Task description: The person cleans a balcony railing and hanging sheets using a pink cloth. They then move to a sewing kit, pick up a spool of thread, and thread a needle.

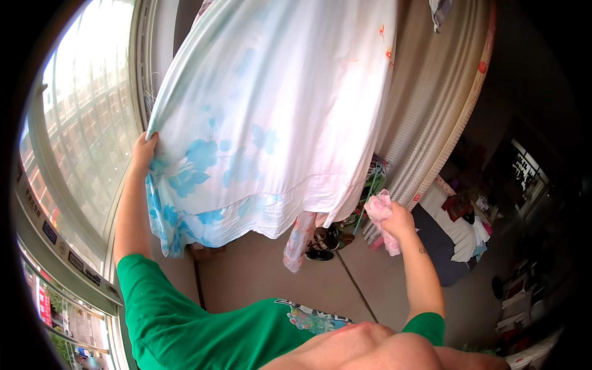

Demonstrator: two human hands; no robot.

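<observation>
A large white cloth with blue flower prints, likely a sheet or bed cover, hangs from above and fills the middle of the view. My left hand pinches its left edge near the window, pulling that side outward. In my right hand is a bunched pink patterned cloth, its lower end dangling under the fist. That hand is to the right of the white cloth's lower corner and apart from it. Below the hem a sheer floral strip of fabric shows. The top of the hanging cloth is out of view.
A window with a wide sill runs along the left. Beige striped curtains hang at the right. Shoes and a green plant stand on the tiled floor. Farther right is a bed or couch with clothes on it.
</observation>
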